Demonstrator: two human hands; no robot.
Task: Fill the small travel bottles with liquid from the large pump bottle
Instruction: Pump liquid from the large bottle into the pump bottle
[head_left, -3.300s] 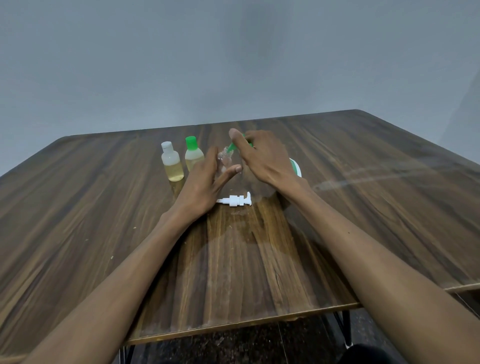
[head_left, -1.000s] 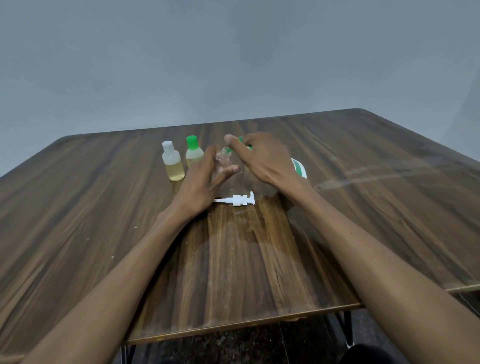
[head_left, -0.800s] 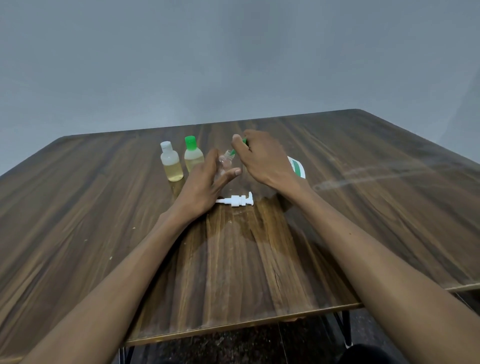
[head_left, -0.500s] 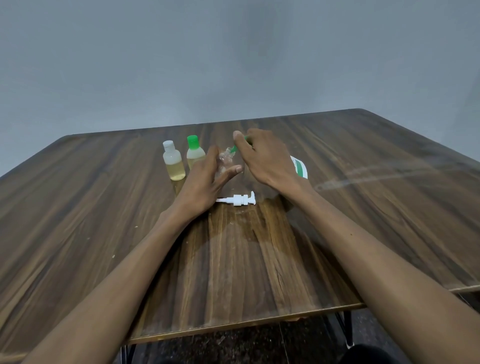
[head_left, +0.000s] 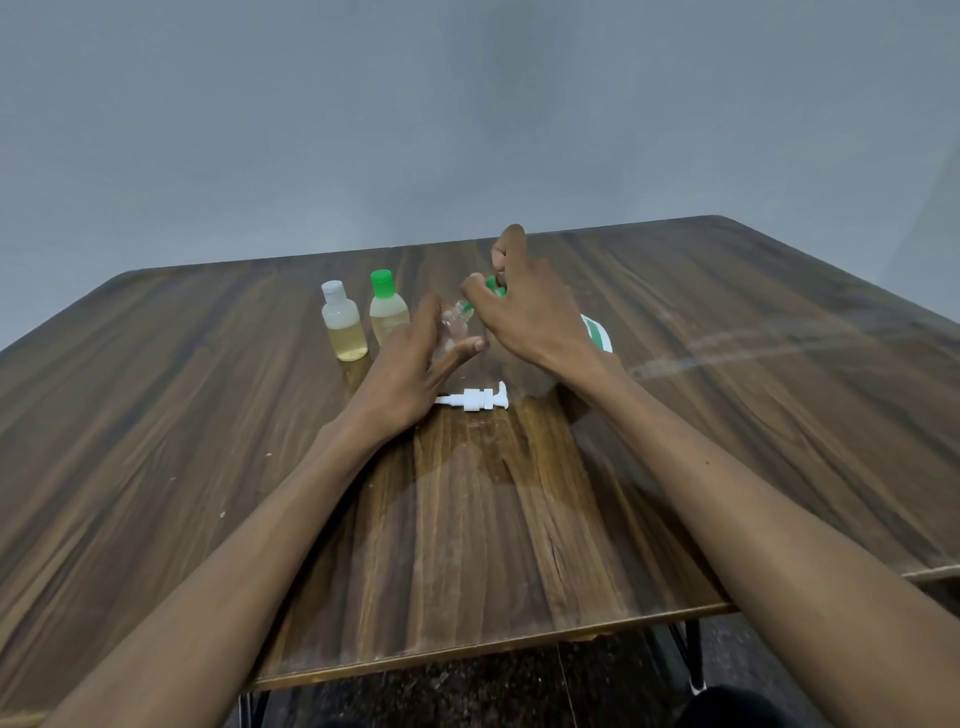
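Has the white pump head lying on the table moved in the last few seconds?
No. The white pump head lies where it did, just in front of the white-capped bottle and green-capped bottle.

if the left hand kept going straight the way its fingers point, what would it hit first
Likely nothing new: the left hand already holds the small clear bottle. Past it, the right hand at the green cap; depth unclear.

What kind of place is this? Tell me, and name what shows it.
Probably a plain room set up as a makeshift work spot, not a kitchen or bathroom: a bare wooden table on thin metal legs, a blank grey wall, and only small travel bottles laid out.
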